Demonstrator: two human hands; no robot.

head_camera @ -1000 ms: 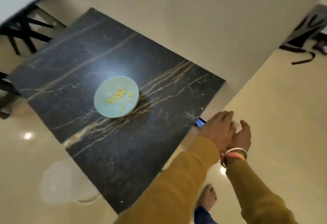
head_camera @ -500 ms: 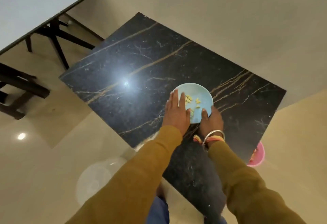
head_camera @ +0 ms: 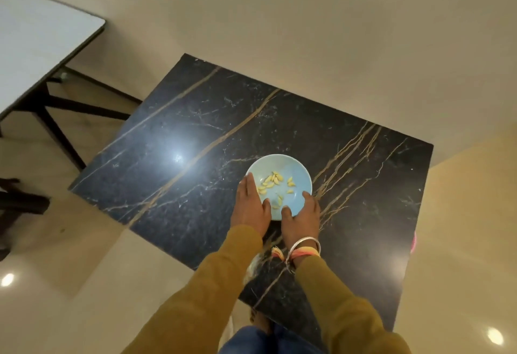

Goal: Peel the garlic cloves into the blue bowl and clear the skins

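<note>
The blue bowl (head_camera: pixel 294 168) sits near the middle of the dark marble counter (head_camera: pixel 195 130) with peeled garlic cloves (head_camera: pixel 274 179) scattered inside. You hold it at its near rim. Your left grip (head_camera: pixel 250 208) clasps the left edge and your right grip (head_camera: pixel 304 217) the right. Both thumbs lie over the rim and the fingers run outside. A white table (head_camera: pixel 36 54) stands well apart at the left.

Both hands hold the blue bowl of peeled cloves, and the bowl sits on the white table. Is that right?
Not quite. The head view shows the blue bowl on the black marble table; the white table stands apart, upper left. The left hand and right hand do hold the bowl, peeled cloves inside.
</note>
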